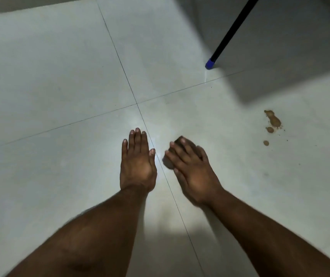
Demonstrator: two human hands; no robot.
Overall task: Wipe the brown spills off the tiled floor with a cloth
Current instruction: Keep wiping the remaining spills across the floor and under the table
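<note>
left hand flat on floor | right hand presses cloth | brown spills apart

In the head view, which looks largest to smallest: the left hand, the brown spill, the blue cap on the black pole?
1. left hand, though nearest the camera
2. brown spill
3. blue cap on the black pole

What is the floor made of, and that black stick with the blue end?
The floor looks like glazed ceramic tile: pale, smooth, shiny, with thin dark grout lines. The black stick may be painted metal, straight and thin. Its blue tip looks like a rubber or plastic cap.
</note>
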